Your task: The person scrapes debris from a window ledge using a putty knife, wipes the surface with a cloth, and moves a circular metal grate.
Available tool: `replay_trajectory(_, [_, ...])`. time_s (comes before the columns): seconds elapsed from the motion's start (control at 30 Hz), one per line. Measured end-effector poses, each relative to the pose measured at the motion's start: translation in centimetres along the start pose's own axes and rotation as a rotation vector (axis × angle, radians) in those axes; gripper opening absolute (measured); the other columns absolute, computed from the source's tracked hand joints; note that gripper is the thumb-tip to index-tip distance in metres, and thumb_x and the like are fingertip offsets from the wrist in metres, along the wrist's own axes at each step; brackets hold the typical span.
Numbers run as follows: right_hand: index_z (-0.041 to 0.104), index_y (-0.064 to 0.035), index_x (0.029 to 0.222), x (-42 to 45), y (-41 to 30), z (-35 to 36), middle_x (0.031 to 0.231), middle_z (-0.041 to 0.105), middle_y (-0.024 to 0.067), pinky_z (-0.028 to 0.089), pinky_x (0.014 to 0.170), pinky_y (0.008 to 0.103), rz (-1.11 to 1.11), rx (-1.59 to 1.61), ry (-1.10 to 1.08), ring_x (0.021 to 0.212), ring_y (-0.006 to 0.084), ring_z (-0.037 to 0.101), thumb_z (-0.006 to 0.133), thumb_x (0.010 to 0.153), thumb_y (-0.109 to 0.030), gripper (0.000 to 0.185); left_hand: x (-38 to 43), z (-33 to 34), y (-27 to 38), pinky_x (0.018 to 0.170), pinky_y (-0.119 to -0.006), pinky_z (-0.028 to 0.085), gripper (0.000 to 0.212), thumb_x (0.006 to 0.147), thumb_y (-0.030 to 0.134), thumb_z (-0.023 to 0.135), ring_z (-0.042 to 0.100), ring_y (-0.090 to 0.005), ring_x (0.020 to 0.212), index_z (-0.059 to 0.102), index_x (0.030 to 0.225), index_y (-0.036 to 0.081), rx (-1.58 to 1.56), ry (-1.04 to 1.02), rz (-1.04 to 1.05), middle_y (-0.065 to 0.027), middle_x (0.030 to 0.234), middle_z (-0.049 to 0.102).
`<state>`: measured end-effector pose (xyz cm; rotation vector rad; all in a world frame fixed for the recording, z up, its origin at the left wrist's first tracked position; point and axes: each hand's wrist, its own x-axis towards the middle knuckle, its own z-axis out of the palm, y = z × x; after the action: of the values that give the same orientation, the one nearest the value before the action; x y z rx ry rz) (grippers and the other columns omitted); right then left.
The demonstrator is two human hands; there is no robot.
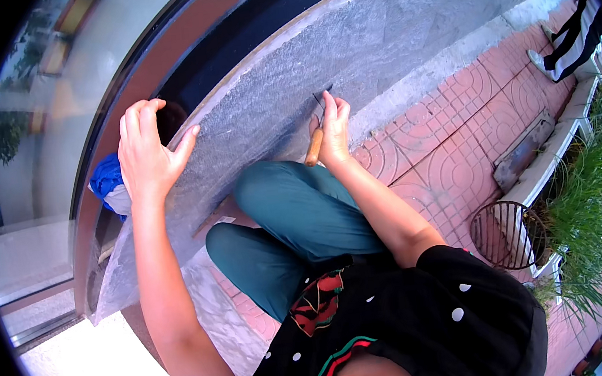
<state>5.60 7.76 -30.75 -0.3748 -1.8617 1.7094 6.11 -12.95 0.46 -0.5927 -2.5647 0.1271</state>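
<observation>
My right hand (334,130) is closed on a hand tool with a wooden handle (314,147) and a thin dark metal end. The tool's tip is at the face of a long grey stone-like ledge (269,82), close to a small dark mark (330,86). My left hand (148,148) rests at the ledge's upper edge with thumb and fingers apart, holding nothing. A bundle of blue and white cloth or plastic (108,179) lies just beside its wrist, partly hidden.
Glass in a brown frame (107,92) rises behind the ledge. Pink patterned paving (439,158) lies to the right, with a round metal grate (506,233) beside a white-edged planter of grass (595,197). Another person's legs (572,42) stand at upper right. A white slab (90,371) is at lower left.
</observation>
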Motion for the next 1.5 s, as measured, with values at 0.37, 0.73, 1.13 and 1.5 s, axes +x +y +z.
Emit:
replay_trajectory(0.37, [0.037, -0.0010, 0.142, -0.2, -3.8, -0.3, 0.121, 0.041, 0.0250, 0.048, 0.092, 0.0427, -0.277, -0.307, -0.059, 0.108, 0.0403, 0.049, 0.059, 0.078, 0.010, 0.069, -0.3, -0.2, -0.1, 0.089, -0.043, 0.050, 0.056, 0.072, 0.035, 0.081, 0.056, -0.0323, 0.111, 0.057, 0.115, 0.008, 0.021, -0.035, -0.029, -0.0114, 0.117, 0.057])
replay_trajectory(0.73, [0.039, 0.0039, 0.136, -0.6, 1.4, -0.3, 0.117, 0.041, 0.0245, 0.040, 0.099, 0.0438, -0.045, -0.240, -0.006, 0.108, 0.0382, 0.047, 0.056, 0.082, -0.004, 0.058, -0.3, 0.2, -0.2, 0.089, -0.043, 0.050, 0.055, 0.072, 0.034, 0.081, 0.057, -0.0320, 0.112, 0.057, 0.115, 0.008, 0.037, 0.000, -0.003, -0.0113, 0.118, 0.058])
replay_trajectory(1.13, [0.046, 0.0033, 0.129, 1.5, 7.2, -0.7, 0.115, 0.056, 0.0248, 0.042, 0.096, 0.0454, 0.175, -0.302, 0.090, 0.109, 0.0380, 0.055, 0.057, 0.081, -0.013, 0.051, -0.1, 0.2, -0.1, 0.088, -0.042, 0.051, 0.055, 0.071, 0.034, 0.082, 0.057, -0.0307, 0.111, 0.058, 0.114, 0.009, 0.047, -0.006, 0.002, -0.0104, 0.117, 0.058])
replay_trajectory(1.5, [0.063, 0.0021, 0.111, -2.0, 14.8, -10.2, 0.085, 0.069, 0.0161, 0.054, 0.073, 0.0394, 0.431, -0.337, -0.336, 0.083, 0.0317, 0.068, 0.075, 0.081, -0.021, 0.039, 0.4, 0.3, 0.0, 0.088, -0.041, 0.050, 0.053, 0.073, 0.032, 0.081, 0.058, -0.0306, 0.110, 0.058, 0.115, 0.008, 0.025, 0.025, 0.035, -0.0099, 0.116, 0.060])
